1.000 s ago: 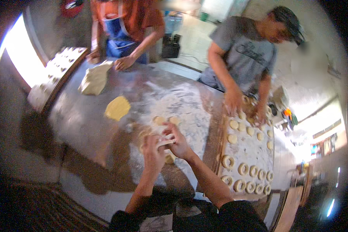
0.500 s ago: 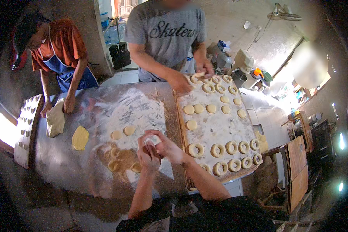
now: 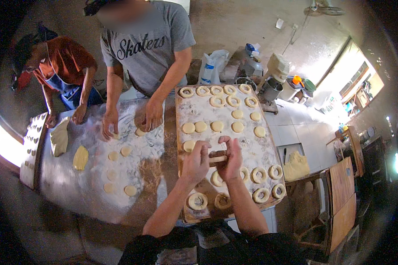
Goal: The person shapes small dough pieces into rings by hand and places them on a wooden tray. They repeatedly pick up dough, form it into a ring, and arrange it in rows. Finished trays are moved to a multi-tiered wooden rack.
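Observation:
My left hand and my right hand are raised over a floured wooden board. Fingers of both curl around a small pale piece of dough, seen nearly edge-on between them; whether it has a hole I cannot tell. Beneath and beyond my hands, dough rings lie in rows at the board's near and far ends. Flat dough discs sit across its middle. My hands and forearms hide part of the near rows.
On the metal table at left lie more dough discs, a yellow slab and a large dough lump. A grey-shirted person's hands touch discs there. Another person works far left, beside a second board.
My hands have moved right from above the table to above the board, with dough between them. The grey-shirted person has shifted left, hands going from the board to the table's discs.

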Demonstrator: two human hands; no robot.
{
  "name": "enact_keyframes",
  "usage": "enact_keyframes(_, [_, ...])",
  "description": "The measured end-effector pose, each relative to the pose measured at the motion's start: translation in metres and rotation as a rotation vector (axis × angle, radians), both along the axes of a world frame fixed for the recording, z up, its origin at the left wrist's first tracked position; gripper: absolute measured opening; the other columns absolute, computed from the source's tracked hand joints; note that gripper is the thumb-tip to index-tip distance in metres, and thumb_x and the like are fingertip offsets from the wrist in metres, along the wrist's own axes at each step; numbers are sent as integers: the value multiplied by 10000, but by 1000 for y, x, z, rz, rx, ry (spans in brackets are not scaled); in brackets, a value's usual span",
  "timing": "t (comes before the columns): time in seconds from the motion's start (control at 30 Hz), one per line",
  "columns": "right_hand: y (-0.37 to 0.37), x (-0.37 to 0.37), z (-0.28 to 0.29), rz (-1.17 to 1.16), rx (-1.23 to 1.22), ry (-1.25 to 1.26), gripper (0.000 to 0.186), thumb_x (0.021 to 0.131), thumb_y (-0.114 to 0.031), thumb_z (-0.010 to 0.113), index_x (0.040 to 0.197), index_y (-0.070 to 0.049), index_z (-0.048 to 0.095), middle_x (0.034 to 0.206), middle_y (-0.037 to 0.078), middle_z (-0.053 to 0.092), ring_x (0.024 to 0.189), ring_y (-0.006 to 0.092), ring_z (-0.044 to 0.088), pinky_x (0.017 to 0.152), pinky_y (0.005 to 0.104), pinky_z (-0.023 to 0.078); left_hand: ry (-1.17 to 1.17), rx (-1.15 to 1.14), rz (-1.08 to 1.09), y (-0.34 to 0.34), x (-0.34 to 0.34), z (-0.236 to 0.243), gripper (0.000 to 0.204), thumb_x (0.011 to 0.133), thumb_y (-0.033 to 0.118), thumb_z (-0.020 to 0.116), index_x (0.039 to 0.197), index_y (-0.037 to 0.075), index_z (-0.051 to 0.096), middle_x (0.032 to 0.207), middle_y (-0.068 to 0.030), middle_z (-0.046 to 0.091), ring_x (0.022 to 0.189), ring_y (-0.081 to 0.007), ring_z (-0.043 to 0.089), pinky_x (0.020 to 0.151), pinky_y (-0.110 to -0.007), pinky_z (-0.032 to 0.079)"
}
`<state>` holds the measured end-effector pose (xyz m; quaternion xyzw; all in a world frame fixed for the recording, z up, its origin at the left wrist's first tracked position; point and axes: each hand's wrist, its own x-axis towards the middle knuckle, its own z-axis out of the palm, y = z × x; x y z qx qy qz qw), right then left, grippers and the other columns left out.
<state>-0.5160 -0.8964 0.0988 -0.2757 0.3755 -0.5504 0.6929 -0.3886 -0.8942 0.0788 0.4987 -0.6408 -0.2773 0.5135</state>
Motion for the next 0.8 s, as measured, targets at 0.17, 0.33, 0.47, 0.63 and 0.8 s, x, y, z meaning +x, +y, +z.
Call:
enact_keyframes(0.17, [-15, -48, -9, 137, -94, 189, 403, 1045, -437, 365, 1337, -169, 434, 774, 60, 635, 711, 150, 640, 550, 284, 475, -197, 0, -51, -6, -35, 8, 108, 1007, 170, 494, 1084, 98, 513, 832, -220, 643, 761, -447, 658, 634, -515, 505])
enact_keyframes(0.33, [-36, -69, -14, 308, -284, 641, 702, 1009, -622, 372, 1485, -108, 323, 1211, 170, 579, 1094, 222, 594, 927, 374, 484, -48, 59, -12, -20, -66, 2, 150, 1011, 164, 473, 1135, 78, 471, 832, -243, 639, 786, -481, 638, 677, -543, 513])
enact_keyframes(0.47, [-60, -74, -23, 299, -56, 700, 810, 958, -547, 558, 1522, -83, 209, 1364, 211, 517, 1265, 342, 510, 1069, 438, 375, -432, 306, 191, -44, -61, -9, 447, 966, 250, 559, 1361, 89, 424, 1142, -290, 586, 1083, -486, 582, 870, -595, 467])
enact_keyframes(0.63, [-55, -77, -35, 331, -250, 1579, 885, 828, -438, 720, 1518, -174, 234, 1288, 261, 554, 1175, 483, 553, 973, 628, 380, -783, 491, 144, -33, -43, -14, 704, 872, 342, 680, 1456, 96, 374, 1346, -279, 466, 1290, -455, 442, 1073, -617, 329])
enact_keyframes(0.8, [-50, -77, -46, 306, -304, 1681, 778, 831, -434, 721, 1464, -170, 352, 1178, 233, 600, 1129, 440, 588, 919, 627, 406, -749, 476, 29, -21, -37, -19, 702, 872, 349, 660, 1472, 108, 385, 1401, -265, 426, 1338, -461, 378, 1061, -625, 334])
